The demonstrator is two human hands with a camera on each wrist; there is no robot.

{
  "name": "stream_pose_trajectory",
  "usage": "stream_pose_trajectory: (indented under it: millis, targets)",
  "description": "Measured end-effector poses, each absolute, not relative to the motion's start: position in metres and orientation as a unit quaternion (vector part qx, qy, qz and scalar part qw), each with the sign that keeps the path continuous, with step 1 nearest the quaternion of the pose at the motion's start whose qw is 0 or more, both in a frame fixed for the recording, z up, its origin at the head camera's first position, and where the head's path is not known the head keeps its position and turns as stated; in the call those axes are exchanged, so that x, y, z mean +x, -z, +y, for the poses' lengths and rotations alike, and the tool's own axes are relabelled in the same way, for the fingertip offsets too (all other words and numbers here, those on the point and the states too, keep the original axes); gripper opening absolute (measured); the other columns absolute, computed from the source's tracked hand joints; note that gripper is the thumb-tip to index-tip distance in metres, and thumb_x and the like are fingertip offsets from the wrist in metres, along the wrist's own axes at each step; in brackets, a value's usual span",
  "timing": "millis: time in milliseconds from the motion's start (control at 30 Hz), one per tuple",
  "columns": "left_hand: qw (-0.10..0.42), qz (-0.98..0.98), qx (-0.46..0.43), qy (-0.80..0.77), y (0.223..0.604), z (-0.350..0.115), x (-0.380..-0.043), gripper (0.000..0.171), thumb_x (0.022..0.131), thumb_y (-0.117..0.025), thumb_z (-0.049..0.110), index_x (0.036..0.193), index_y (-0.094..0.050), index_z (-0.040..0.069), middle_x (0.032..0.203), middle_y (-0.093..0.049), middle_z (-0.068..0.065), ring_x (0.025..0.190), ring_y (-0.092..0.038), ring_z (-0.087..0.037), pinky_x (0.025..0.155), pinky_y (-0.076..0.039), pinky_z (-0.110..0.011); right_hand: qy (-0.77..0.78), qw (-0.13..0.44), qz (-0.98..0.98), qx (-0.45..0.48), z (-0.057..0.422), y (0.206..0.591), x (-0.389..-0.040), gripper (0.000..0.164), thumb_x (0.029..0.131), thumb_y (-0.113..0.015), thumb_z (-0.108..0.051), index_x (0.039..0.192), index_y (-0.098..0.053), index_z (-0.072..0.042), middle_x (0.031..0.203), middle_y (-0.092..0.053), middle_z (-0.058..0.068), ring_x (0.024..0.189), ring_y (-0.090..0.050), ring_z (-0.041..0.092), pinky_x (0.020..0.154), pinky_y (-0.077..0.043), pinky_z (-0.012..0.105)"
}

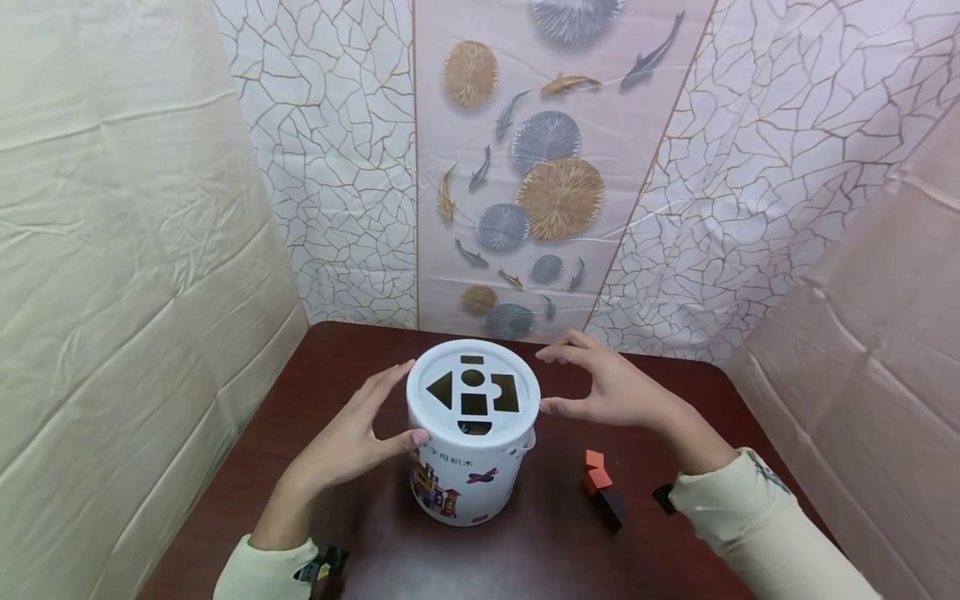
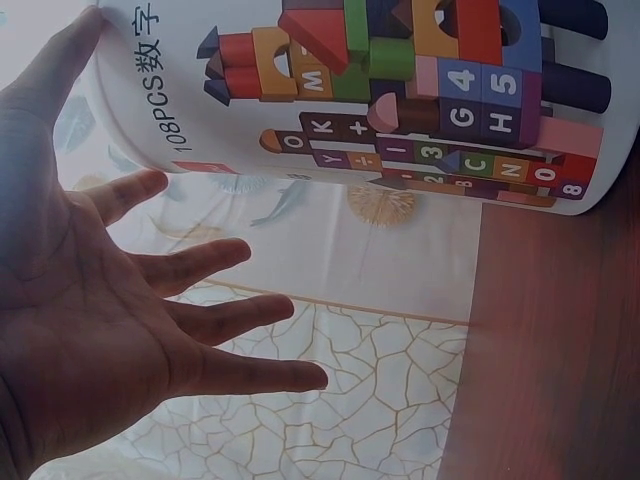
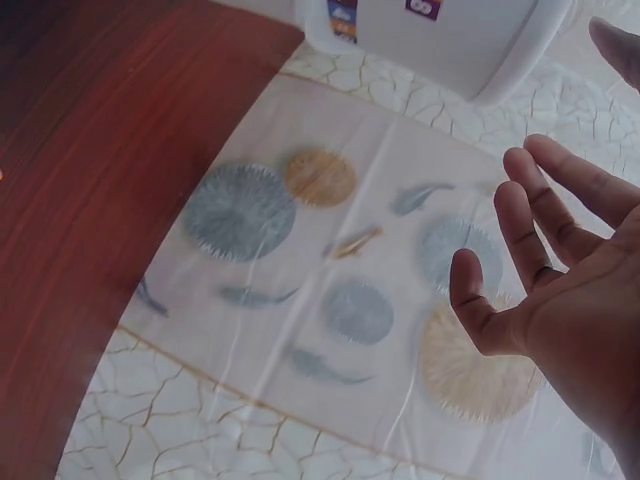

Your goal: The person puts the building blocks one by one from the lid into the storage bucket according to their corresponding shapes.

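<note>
A white bucket (image 1: 498, 475) printed with pictures of building blocks stands upright on the table in the head view. Its white lid (image 1: 442, 360) has several cut-out shapes, among them a triangle, a circle and a square. At the lid's left edge is my left hand (image 1: 341, 446), thumb and forefinger at the rim. In the left wrist view its thumb touches the bucket (image 2: 180, 70) while the other fingers spread apart. My right hand (image 1: 611, 383) hovers by the lid's right side, fingers loosely bent and holding nothing; the right wrist view shows a gap between fingers and bucket (image 3: 440, 45).
Right of the bucket on the dark red table (image 1: 360, 342) lie two orange-red blocks (image 1: 597, 480) and a dark block (image 1: 609, 508), close together. A patterned cloth (image 1: 360, 167) hangs behind the table, with plain cloth (image 1: 135, 250) at the sides.
</note>
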State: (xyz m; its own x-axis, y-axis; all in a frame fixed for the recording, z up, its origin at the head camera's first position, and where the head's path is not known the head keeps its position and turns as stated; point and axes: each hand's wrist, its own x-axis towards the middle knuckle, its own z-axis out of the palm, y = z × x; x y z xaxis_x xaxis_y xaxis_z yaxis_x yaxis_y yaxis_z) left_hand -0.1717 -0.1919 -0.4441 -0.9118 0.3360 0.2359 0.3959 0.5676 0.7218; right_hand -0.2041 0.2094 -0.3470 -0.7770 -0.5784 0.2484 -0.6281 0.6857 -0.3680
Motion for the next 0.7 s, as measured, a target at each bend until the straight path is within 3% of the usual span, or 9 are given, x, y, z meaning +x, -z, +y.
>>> stream_pose_trajectory:
  millis: [333, 700]
  targets:
    - [0.037, -0.887, -0.207, 0.412, 0.445, -0.192, -0.170, 0.104, 0.089, -0.085, 0.066, 0.174, -0.028, 0.045, 0.180, -0.033, -0.007, 0.165, -0.036, -0.043, 0.119, -0.039, -0.083, -0.223, 0.081, -0.922, 0.307, 0.242, 0.363, -0.195, 0.058, 0.089, -0.093, -0.043, 0.140, -0.071, -0.024, 0.138, -0.064, -0.007, 0.133, -0.061, 0.021, 0.108, -0.054, 0.052]
    - [0.045, -0.885, -0.215, 0.411, 0.446, -0.192, -0.172, 0.101, 0.090, -0.084, 0.067, 0.172, -0.026, 0.052, 0.179, -0.033, -0.003, 0.166, -0.034, -0.039, 0.122, -0.037, -0.080, -0.224, 0.097, -0.930, 0.275, 0.269, 0.385, -0.188, 0.050, 0.090, -0.093, -0.034, 0.135, -0.073, -0.023, 0.134, -0.068, -0.005, 0.127, -0.060, 0.020, 0.103, -0.055, 0.055]
